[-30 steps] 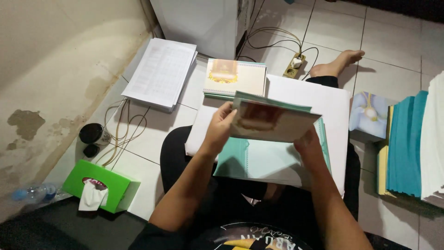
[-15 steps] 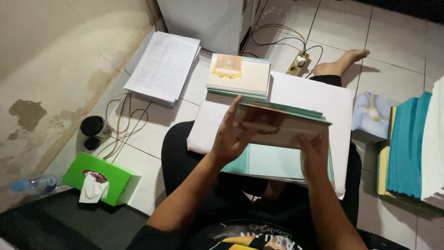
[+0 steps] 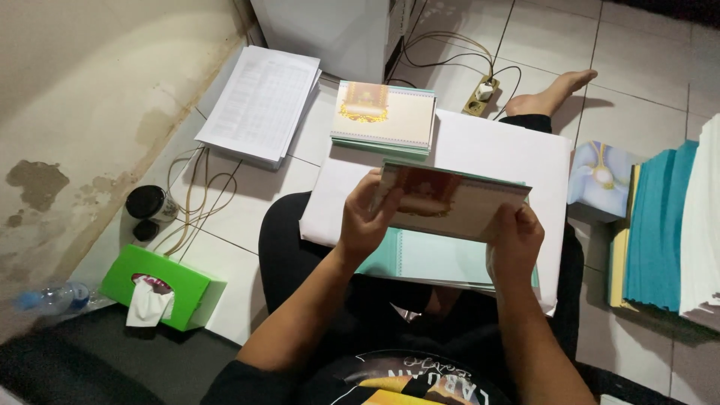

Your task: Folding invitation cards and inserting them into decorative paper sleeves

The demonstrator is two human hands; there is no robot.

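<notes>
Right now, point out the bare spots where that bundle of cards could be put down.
Bare white board shows beyond the card bundle, between the finished stack and the foot. Floor tile is free between the paper pile and the green tissue box. The right is crowded with teal and white stacks; cables clutter the left wall.
</notes>
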